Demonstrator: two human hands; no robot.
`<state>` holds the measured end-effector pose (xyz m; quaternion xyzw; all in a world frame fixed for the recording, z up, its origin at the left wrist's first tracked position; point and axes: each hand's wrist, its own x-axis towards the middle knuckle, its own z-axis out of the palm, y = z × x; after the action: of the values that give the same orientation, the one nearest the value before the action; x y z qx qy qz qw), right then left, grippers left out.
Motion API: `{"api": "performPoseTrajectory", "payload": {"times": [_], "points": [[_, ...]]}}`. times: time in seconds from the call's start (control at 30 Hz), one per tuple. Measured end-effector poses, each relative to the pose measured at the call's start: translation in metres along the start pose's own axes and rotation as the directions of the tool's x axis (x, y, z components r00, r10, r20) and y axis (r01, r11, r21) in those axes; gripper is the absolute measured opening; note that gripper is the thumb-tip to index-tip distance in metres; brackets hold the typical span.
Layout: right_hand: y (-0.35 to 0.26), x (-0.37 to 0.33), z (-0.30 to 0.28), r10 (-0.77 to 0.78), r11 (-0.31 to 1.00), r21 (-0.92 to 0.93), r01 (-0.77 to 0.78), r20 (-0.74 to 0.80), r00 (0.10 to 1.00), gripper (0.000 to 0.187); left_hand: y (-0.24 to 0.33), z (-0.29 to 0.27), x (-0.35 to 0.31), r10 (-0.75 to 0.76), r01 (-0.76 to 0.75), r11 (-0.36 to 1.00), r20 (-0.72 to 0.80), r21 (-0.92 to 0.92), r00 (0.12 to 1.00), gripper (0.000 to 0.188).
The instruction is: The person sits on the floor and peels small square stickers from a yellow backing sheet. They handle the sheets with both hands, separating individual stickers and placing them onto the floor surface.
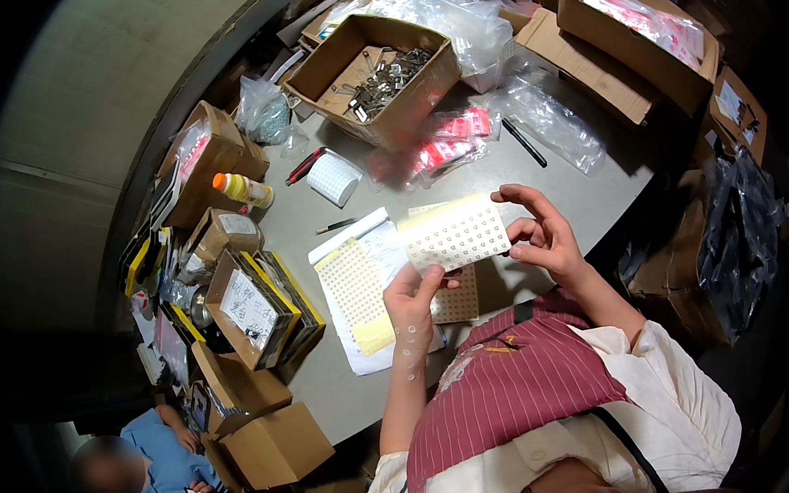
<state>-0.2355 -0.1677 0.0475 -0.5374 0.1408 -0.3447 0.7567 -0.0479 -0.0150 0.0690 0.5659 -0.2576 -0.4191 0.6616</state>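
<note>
A white sheet of small printed stickers [456,234] is raised over the table, tilted toward me. My left hand [414,296] pinches its lower left edge between thumb and fingers. At the right edge is my right hand [546,234], its curled index finger by the upper corner and its thumb by the lower one. Several small round clear stickers [408,343] are stuck along my left wrist. Below the raised sheet, another sticker sheet [455,307] is partly covered. A yellowish sticker sheet [354,291] lies on a white paper pad [367,364] to the left.
An open carton of metal clips [372,81] stands at the back beside red-and-white plastic bags [447,145]. A black pen [523,143], sticker roll [334,179], red-black cutter [305,165] and yellow bottle [244,190] are on the table [352,417]. Left, a person in blue [166,464] sits near cartons [276,446].
</note>
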Motion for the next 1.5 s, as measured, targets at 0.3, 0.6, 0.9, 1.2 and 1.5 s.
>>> {"api": "performPoseTrajectory", "payload": {"times": [0.3, 0.6, 0.9, 1.2, 1.5], "points": [[0.004, 0.0, 0.0, 0.036, 0.999, 0.016, -0.034, -0.073, 0.997, 0.071, -0.007, 0.004, -0.003, 0.004, -0.003, 0.999, -0.011, 0.049, 1.0, 0.039], [0.011, 0.001, -0.001, 0.01, 1.0, -0.022, -0.011, -0.061, 0.998, 0.07, -0.008, 0.002, -0.005, -0.018, 0.018, 0.999, 0.001, 0.036, 1.0, 0.03], [0.003, 0.005, -0.008, -0.016, 0.993, -0.115, 0.019, 0.029, 0.999, 0.058, -0.008, 0.0, -0.008, 0.044, -0.043, 0.999, -0.012, 0.031, 0.999, 0.028], [-0.007, 0.005, -0.009, -0.106, 0.941, -0.32, 0.11, 0.031, 0.994, 0.036, -0.008, 0.001, -0.007, 0.018, -0.016, 0.999, -0.066, 0.036, 0.998, 0.028], [0.005, 0.003, -0.015, -0.161, 0.728, -0.653, 0.208, 0.131, 0.978, 0.021, -0.01, 0.003, -0.008, 0.0, 0.006, 0.996, -0.073, 0.09, 0.997, 0.046]]}}
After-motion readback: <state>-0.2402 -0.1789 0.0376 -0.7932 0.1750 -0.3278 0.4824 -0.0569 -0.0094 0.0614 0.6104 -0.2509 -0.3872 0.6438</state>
